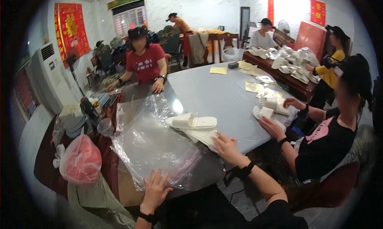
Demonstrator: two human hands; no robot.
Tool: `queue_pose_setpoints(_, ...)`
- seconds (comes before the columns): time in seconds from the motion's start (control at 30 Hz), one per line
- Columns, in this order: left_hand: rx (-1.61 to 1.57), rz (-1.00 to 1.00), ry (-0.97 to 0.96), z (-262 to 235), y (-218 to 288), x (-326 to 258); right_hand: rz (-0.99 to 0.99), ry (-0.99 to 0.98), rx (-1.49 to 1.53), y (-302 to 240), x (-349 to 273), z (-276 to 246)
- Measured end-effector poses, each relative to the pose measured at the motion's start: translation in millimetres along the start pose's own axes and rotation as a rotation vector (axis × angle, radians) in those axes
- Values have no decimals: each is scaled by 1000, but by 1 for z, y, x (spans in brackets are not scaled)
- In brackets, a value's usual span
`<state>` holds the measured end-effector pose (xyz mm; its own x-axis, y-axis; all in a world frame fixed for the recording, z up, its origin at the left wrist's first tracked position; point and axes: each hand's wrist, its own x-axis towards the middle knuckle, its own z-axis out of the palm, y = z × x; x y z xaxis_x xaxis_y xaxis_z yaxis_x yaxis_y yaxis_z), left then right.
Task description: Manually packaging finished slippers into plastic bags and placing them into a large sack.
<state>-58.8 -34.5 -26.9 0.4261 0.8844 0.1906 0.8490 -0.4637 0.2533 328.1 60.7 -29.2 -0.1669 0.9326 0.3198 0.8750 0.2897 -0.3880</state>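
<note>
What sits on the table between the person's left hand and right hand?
In the head view, the stack of clear plastic bags spreads from under the left hand toward the right hand, which rests on a white slipper.

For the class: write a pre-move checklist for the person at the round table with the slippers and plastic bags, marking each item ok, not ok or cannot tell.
1. Left hand flat on the stack of clear plastic bags: ok.
2. Right hand resting on the lower white slipper: ok.
3. Second white slipper close by on the table: ok.
4. A single bag separated from the stack: cannot tell.
5. Either hand with a closed grip on anything: not ok, both lie open.
</note>
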Motion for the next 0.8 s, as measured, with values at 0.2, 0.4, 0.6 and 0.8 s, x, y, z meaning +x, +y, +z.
queue_pose_setpoints(0.2, 51, 11, 70, 22, -14, 4, -45, -80, -89, 38, 55, -14)
queue_pose_setpoints(0.4, 66, 33, 118, 26, -14, -3, -200, -293, -254, 4, 116, -22)
queue_pose_setpoints(0.6, 50, 33, 114, 17, -8, -3, 34, -452, -258, 15, 153, -5)
queue_pose_setpoints(0.8, 58, 30, 102, 13, -6, 0, 143, -313, -226, 17, 143, -10)
